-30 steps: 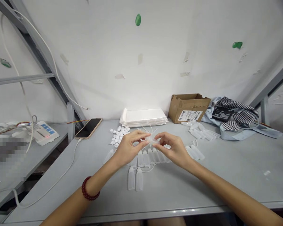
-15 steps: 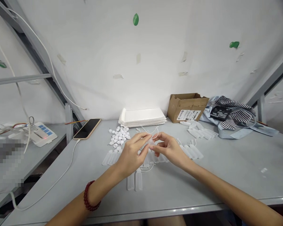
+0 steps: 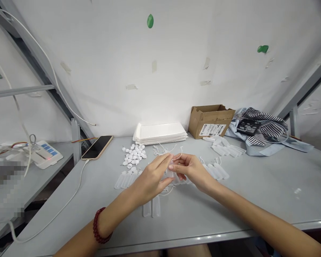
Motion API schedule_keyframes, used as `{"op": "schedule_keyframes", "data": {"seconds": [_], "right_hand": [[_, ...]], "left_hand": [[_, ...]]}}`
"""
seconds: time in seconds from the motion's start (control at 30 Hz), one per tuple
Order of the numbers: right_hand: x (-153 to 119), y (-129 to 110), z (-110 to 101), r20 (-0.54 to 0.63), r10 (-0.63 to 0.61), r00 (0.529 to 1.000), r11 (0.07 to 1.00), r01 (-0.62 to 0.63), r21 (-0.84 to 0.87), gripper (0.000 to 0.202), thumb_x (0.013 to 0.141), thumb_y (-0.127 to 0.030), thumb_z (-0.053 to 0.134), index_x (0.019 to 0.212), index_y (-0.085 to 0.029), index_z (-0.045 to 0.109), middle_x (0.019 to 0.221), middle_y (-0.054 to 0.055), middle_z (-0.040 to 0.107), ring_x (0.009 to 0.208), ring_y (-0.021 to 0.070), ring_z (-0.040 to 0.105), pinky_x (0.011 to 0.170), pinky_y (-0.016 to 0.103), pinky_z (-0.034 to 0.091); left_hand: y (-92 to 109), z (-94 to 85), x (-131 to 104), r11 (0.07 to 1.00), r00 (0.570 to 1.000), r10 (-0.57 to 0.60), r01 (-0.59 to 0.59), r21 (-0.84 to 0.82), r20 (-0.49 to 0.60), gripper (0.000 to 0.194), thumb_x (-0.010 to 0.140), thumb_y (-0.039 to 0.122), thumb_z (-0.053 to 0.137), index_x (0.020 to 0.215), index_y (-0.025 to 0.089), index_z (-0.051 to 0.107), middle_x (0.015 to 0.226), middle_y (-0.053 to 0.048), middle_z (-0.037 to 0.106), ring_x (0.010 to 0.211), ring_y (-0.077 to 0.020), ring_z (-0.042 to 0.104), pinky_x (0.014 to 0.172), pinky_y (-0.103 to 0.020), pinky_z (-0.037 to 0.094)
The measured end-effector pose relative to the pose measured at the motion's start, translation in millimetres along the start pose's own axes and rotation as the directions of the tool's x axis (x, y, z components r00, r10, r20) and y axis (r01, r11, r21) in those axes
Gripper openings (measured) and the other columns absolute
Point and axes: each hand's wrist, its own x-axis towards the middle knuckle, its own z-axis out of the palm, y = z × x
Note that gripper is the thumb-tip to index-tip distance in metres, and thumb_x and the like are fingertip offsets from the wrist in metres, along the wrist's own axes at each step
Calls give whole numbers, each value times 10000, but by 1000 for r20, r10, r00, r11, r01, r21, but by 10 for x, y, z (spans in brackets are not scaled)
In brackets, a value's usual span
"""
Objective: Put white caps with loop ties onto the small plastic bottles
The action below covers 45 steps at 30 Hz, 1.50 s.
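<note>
My right hand [image 3: 188,167] pinches a small translucent plastic tube [image 3: 170,174] between thumb and fingers. A thin white cord [image 3: 179,154] loops up from around its fingertips. My left hand [image 3: 155,175] is beside the tube, its fingers stretched out and its thumb apart from them; whether it touches the tube I cannot tell. Below the hands lie two similar tubes [image 3: 156,207] with a cord at their tops. More tubes lie in rows to the left [image 3: 124,179] and right [image 3: 216,171], and others are partly hidden behind my hands.
White caps [image 3: 134,156] are heaped behind my left hand. A stack of white envelopes [image 3: 160,133] and a cardboard box [image 3: 203,121] stand against the wall. To the left is a phone [image 3: 97,147] on a cable; to the right, striped cloth [image 3: 269,128] and more tubes [image 3: 227,148].
My left thumb and fingers have spread apart, off the tube they were closed around. My right hand keeps its pinch on the tube. The whole view has shifted slightly.
</note>
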Motion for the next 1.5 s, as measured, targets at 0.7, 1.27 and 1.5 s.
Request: {"op": "schedule_keyframes", "data": {"seconds": [0.7, 1.27, 1.5], "right_hand": [[-139, -243, -85, 403, -150, 903, 804, 349, -481, 307, 725, -340, 749, 993, -215, 669, 885, 2, 728, 891, 179, 655, 853, 314, 458], [-230, -166, -26, 578, -123, 807, 332, 582, -742, 177, 869, -104, 565, 759, -155, 694, 760, 46, 667, 847, 178, 566, 788, 337, 383], [-249, -78, 34, 604, -151, 782, 163, 623, -765, 188, 890, -140, 538, 799, -159, 701, 877, 78, 637, 930, 210, 509, 807, 374, 347]], "left_hand": [[269, -145, -533, 996, 997, -27, 32, -79, 68, 635, 892, 260, 569, 1449, 258, 263, 1380, -104, 494, 1266, -207, 482, 1019, -363, 464], [412, 3, -582, 973, 974, -210, 199, 115, 90, 668, 716, 172, 721, 1284, 199, 371, 1197, -114, 598, 1161, -281, 538, 936, -450, 527], [411, 17, -603, 963, 966, -223, 199, 181, 129, 678, 686, 134, 725, 1261, 190, 369, 1171, -103, 613, 1169, -316, 505, 904, -483, 523]]}}
